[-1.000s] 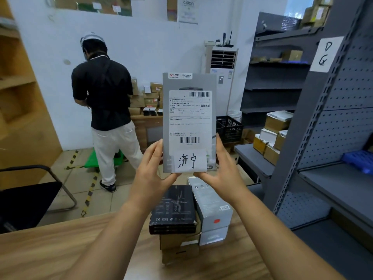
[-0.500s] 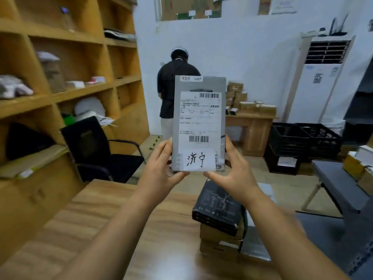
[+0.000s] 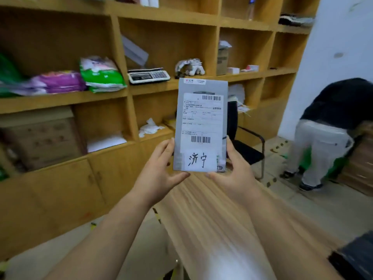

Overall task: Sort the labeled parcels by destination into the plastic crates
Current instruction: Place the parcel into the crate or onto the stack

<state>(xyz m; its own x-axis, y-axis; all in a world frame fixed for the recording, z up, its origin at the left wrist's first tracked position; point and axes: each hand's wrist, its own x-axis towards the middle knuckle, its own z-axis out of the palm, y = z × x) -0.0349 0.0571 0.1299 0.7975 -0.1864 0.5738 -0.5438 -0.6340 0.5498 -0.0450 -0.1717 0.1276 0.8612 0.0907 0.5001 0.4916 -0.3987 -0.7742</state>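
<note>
A flat grey parcel (image 3: 200,126) stands upright in front of me, with a white shipping label, two barcodes and a handwritten white tag at its foot. My left hand (image 3: 159,174) grips its lower left edge, thumb under the bottom. My right hand (image 3: 235,174) grips the lower right edge the same way. Both hands hold it above the wooden table (image 3: 212,219). No plastic crate is in view.
A tall wooden shelf unit (image 3: 129,87) fills the left and back, holding bags, a scale (image 3: 148,75) and boxes. A black chair (image 3: 245,146) stands behind the parcel. Another person (image 3: 327,134) bends over at the right. A black box corner (image 3: 355,257) shows at lower right.
My view has swung far to the left, from the metal racks and crates to the wooden shelves. The parcel stays upright in both hands. The stacked boxes have slid out to the lower right.
</note>
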